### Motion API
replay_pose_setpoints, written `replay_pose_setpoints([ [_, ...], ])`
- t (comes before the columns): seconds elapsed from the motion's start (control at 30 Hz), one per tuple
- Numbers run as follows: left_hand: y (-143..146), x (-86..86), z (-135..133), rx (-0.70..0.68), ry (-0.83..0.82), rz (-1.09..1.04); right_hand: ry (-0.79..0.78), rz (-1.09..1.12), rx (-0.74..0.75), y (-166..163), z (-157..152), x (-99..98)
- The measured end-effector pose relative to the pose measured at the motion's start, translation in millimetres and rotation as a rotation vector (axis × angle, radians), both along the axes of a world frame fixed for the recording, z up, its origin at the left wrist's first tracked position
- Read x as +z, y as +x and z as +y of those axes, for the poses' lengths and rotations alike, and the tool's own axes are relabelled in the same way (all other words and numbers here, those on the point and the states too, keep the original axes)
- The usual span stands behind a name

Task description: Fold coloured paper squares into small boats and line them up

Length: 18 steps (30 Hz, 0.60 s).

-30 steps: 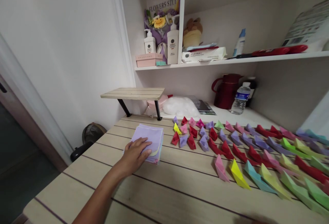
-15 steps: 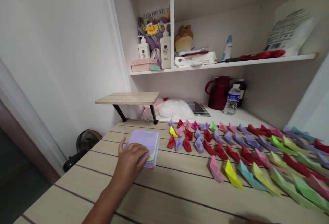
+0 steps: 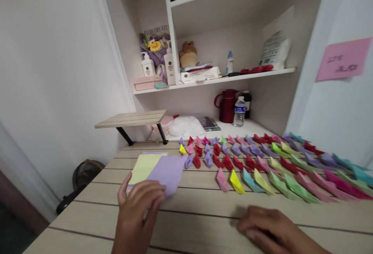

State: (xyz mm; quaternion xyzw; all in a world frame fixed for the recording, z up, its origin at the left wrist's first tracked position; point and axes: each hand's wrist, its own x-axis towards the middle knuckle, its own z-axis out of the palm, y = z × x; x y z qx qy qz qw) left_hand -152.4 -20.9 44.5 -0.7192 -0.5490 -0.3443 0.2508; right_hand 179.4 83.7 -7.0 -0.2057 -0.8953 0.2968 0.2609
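My left hand point(image 3: 142, 203) pinches a purple sheet of paper point(image 3: 167, 172) at its near edge. That sheet sits askew over the stack of coloured paper point(image 3: 145, 166), whose top now shows pale yellow. Loosely curled, my right hand point(image 3: 265, 223) rests low over the table at the front right, nothing visible in its fingers. Ahead of it stand rows of folded paper boats point(image 3: 236, 182) in red, purple, pink, yellow, green and blue.
A small wooden riser point(image 3: 132, 118) on black legs stands at the back left of the slatted table point(image 3: 189, 226). Behind the boats are a red thermos jug point(image 3: 227, 108), a water bottle point(image 3: 239, 112) and a white bag point(image 3: 186, 125). A pink note point(image 3: 344, 59) hangs on the right wall.
My left hand has drawn the purple sheet off the stack toward me and to the right, baring yellow paper. My right hand has come into view. The camera has turned right.
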Motion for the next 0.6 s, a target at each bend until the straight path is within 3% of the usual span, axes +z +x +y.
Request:
replay_pose_setpoints([
  [0.1, 30.5, -12.8, -17.7, -0.199, -0.121, 0.057, 0.127, 0.145, -0.215, 15.2, 7.1, 8.5],
  [0.17, 46.0, -29.0, -21.8, -0.313, -0.164, 0.069, 0.190, 0.240, -0.386, 29.3, 3.6, 14.9],
  [0.23, 55.5, -49.5, -22.1, -0.411, -0.181, 0.106, 0.221, 0.272, -0.446, 40.9, -10.5, 20.7],
  [0.33, 59.3, -80.4, -22.7, -0.542, -0.218, 0.216, 0.131, 0.061, -0.257, 47.4, -44.1, 24.8],
  [0.43, 55.9, -99.2, -27.9, -0.428, -0.324, 0.167, 0.118, -0.161, -0.072, 44.3, -72.9, 20.6],
  [0.5, 52.7, -101.5, -32.1, -0.320, -0.351, 0.145, 0.138, -0.249, -0.012, 41.4, -82.9, 13.9],
  [0.6, 49.7, -93.5, -36.7, -0.285, -0.278, 0.222, 0.163, -0.349, 0.015, 39.2, -89.0, 0.8],
])
